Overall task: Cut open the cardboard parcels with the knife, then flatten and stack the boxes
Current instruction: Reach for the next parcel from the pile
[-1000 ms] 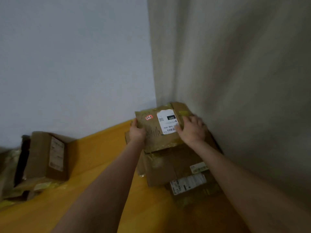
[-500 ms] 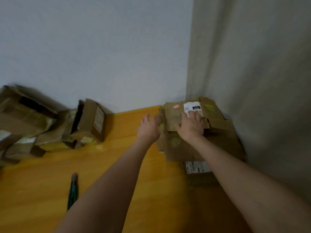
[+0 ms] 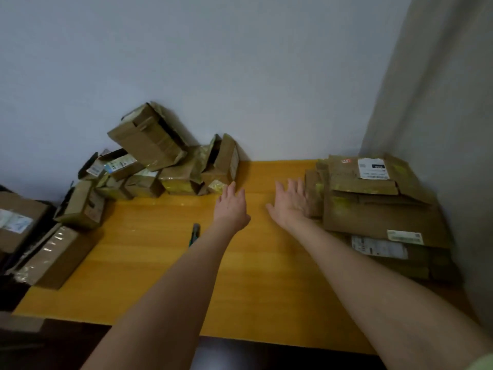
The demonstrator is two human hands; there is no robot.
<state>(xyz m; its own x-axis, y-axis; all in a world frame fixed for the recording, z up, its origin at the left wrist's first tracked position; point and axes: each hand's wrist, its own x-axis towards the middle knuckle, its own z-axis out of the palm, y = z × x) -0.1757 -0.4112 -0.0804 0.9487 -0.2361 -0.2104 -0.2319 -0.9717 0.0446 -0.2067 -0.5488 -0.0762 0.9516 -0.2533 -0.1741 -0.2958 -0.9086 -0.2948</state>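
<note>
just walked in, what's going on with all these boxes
A person is breaking down cardboard parcels at a wooden table. The flattened boxes sit stacked at the right, beside the open right hand. The open left hand reaches toward the pile of parcels against the wall. The knife lies on the table, in neither hand.

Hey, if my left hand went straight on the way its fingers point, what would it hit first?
Most likely the upright brown cardboard parcel at the right end of the pile by the wall: the fingers of the left hand end just short of it, though depth is hard to judge.
</note>
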